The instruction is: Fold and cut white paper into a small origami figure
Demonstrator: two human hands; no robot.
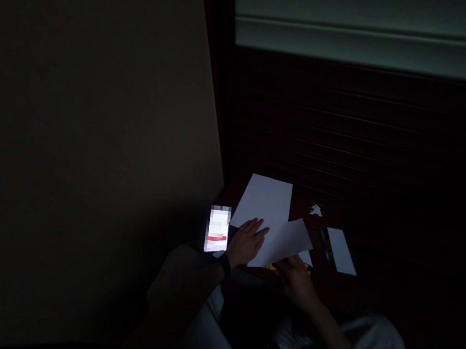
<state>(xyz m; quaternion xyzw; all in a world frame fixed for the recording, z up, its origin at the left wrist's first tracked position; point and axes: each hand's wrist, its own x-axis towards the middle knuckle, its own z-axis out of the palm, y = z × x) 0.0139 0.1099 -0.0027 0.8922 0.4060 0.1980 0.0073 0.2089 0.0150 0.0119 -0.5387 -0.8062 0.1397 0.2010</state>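
My left hand (247,241), with a dark band at the wrist, lies flat on white paper with its fingers apart. Beneath it is a white sheet of paper (270,198) on a dark table. A second sheet of paper (286,241) has its right side raised and bent upward. My right hand (296,278) is closed at the lower edge of this raised sheet, its fingertips partly hidden by it. Small yellow parts of an object (271,267) show beside and under the right hand; its kind cannot be made out.
A lit phone (217,231) stands left of my left hand. To the right lie a pen-like dark object (326,246), a white paper strip (341,251) and a small tree-shaped paper cutout (316,210). A wall (140,104) borders the left; dark slatted panelling (326,117) rises behind.
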